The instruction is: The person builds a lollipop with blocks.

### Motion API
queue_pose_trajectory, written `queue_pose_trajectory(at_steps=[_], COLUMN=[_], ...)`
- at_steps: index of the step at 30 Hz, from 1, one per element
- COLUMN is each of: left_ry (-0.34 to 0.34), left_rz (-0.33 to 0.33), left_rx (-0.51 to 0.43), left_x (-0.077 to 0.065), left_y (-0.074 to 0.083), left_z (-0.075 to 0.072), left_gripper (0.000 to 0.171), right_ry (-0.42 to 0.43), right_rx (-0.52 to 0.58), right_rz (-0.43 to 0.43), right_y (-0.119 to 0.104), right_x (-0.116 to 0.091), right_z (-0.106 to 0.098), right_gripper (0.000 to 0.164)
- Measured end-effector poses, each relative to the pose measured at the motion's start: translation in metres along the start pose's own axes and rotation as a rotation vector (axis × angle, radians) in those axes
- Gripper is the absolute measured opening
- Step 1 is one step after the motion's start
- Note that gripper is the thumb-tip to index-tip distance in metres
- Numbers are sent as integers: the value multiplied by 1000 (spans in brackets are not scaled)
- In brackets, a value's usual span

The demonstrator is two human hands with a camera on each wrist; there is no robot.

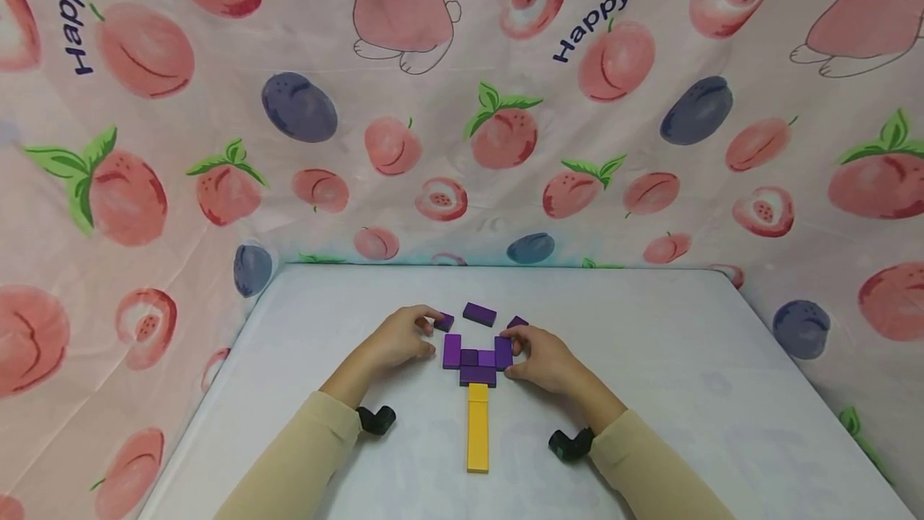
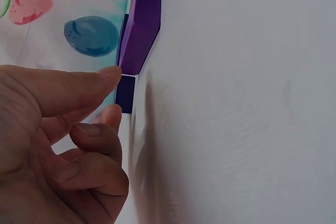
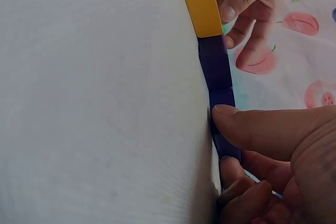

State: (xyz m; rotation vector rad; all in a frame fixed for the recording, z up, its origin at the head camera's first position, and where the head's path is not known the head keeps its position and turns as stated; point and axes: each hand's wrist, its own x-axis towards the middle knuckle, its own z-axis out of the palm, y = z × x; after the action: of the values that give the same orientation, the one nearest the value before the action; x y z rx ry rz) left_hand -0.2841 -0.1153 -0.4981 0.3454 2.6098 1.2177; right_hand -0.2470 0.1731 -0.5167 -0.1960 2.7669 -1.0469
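A flat figure of blocks lies on the table: a yellow column (image 1: 478, 432) of at least two blocks below, and several purple blocks (image 1: 478, 375) forming a forked shape above it. My right hand (image 1: 546, 359) pinches the upright purple block (image 1: 503, 352) at the figure's right side, thumb at its near end and index finger at its far end. My left hand (image 1: 397, 337) hovers left of the figure, thumb and fingers apart. Its index fingertip is at a small loose purple block (image 1: 444, 322); contact is unclear. The left upright purple block (image 1: 451, 351) stands beside that hand, unheld.
Beyond the figure lie a loose purple block (image 1: 480, 314) and another (image 1: 516, 322), partly behind my right fingers. Black wrist devices (image 1: 377, 420) sit under both sleeves. The white table (image 1: 650, 327) ends at a fruit-patterned cloth (image 1: 462, 143) hanging behind it.
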Motion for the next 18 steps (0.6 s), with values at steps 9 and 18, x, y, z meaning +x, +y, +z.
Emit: queue_pose_trajectory(at_steps=[9,18], left_ry=[19,27], left_rz=[-9,26], left_rx=[40,77], left_x=[6,14], left_y=[-2,-4], left_z=[0,1], left_gripper=[58,58], right_ry=[2,13], right_rx=[-6,-12], right_rz=[-8,-4], right_y=[1,2], right_x=[1,0], right_z=[1,2], right_gripper=[60,59])
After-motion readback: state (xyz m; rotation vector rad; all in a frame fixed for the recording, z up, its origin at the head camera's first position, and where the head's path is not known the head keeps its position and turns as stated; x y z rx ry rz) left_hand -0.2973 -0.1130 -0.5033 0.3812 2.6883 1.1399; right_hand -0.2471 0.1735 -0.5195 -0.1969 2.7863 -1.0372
